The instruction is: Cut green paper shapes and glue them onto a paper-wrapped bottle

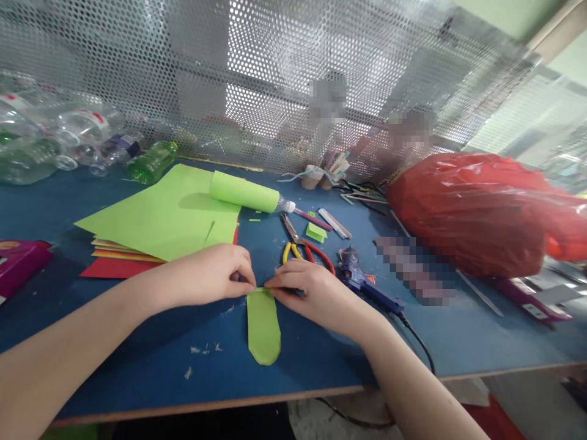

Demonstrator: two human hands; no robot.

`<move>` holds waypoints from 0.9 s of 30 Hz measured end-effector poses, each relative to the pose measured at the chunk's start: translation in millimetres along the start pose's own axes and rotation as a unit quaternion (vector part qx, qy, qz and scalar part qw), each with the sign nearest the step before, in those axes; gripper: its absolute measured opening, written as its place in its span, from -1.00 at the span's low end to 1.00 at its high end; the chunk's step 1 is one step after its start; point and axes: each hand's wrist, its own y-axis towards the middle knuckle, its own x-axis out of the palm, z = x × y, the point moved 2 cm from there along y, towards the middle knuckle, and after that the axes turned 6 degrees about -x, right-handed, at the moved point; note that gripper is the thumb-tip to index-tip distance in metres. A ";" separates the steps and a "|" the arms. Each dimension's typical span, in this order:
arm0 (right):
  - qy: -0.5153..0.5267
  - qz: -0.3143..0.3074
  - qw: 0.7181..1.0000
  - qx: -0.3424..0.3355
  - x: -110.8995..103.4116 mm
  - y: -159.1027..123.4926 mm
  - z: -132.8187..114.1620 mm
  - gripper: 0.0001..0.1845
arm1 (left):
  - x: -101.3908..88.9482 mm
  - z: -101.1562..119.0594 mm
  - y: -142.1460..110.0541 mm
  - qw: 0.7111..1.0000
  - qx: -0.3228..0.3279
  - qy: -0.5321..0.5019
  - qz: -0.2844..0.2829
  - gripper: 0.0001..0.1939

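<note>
A green paper strip with a rounded near end lies on the blue table in front of me. My left hand pinches its far edge at the left corner. At the right corner of that same edge, my right hand has its fingers closed on the paper. The far edge looks folded over between my fingertips. Just beyond my right hand lie scissors with red and yellow handles, partly covered by that hand. A blue glue gun rests to the right of it.
Left of centre is a stack of coloured paper, with a green-wrapped bottle lying on it. Plastic bottles crowd the back left. A red plastic bag sits at right. Perforated metal panels border the back.
</note>
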 end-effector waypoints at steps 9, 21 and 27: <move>0.015 0.005 0.999 0.032 5.6 7.2 8.2 -0.91 | 5.0 -3.3 7.7 0.999 -0.006 -0.045 0.012 -0.87; 0.016 -0.008 1.000 0.018 8.1 6.0 3.9 -0.94 | 13.1 -3.8 9.7 0.998 -0.009 -0.065 0.002 -0.90; -0.001 0.009 0.999 0.034 11.4 5.9 -1.3 -0.90 | 16.5 0.6 6.3 0.999 -0.035 -0.014 0.030 -0.93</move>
